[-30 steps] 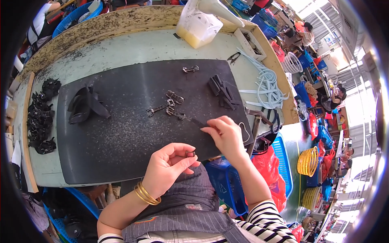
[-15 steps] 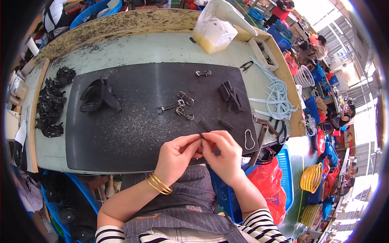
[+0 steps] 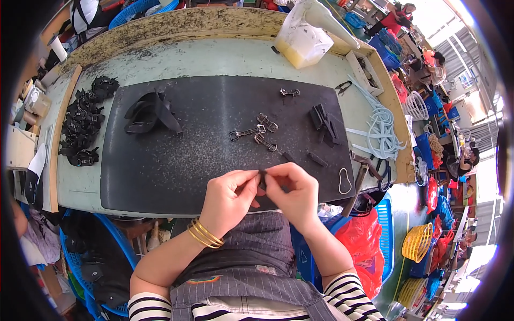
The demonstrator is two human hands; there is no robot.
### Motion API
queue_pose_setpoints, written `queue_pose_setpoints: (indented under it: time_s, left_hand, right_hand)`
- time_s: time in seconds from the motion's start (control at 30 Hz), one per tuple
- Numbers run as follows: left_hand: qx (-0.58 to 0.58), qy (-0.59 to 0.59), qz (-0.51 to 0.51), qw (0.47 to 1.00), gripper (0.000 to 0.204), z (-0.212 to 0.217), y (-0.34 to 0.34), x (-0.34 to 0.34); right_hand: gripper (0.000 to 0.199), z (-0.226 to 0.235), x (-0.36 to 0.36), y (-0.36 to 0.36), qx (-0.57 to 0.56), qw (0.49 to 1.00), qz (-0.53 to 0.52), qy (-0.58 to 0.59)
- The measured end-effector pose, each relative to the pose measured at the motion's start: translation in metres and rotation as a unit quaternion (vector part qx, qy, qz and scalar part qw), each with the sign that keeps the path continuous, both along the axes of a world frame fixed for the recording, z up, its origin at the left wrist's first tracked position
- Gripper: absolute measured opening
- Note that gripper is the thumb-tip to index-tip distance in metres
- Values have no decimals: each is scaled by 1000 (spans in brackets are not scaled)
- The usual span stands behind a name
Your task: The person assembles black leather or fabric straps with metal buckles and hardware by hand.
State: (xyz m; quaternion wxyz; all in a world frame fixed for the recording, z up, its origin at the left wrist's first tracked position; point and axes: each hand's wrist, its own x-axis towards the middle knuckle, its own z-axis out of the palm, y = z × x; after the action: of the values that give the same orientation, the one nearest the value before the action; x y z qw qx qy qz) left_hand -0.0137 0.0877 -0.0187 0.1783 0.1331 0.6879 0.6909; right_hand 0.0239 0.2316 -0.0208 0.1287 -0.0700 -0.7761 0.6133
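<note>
Mat, speckled black, on pale table; hands above; baskets right.

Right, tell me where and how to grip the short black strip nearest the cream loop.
I'd pinch the short black strip across its middle, fingers on both long edges, coming from above with the right hand: it lies slantwise on the black mat, straight, narrow, with nothing covering it.
</note>
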Motion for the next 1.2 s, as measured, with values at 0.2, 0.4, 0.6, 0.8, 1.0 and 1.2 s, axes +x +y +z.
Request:
queue_pose_setpoints:
  time_s: [0.2, 0.4, 0.6, 0.8, 1.0, 1.2]
  left_hand:
    - [-15, -58, -29, 998, 28, -13, -6, -27]
    - [75, -122, 56, 988, 29, 1, -17, -25]
    - [111, -92, 97, 985, 11, 7, -26, -11]
    - [76, -21, 98, 992, 15, 4, -39, -3]
    - [98, -26, 113, 988, 12, -4, -63, -7]
    - [127, -44, 147, 980, 10, -5, -86, -18]
  right_hand:
    - [10, 11, -6, 20, -162, 980, -89, 66]
    - [8, 10, 5, 6, -13, 1000, -1, 21]
    - [15, 22, -7, -22, 302, 923, 48, 234]
    - [17, 27, -12, -37, 383, 896, 88, 207]
    - [18, 40, -18, -50, 264, 939, 177, 129]
    - [20, 44, -36, -78, 342, 896, 226, 172]
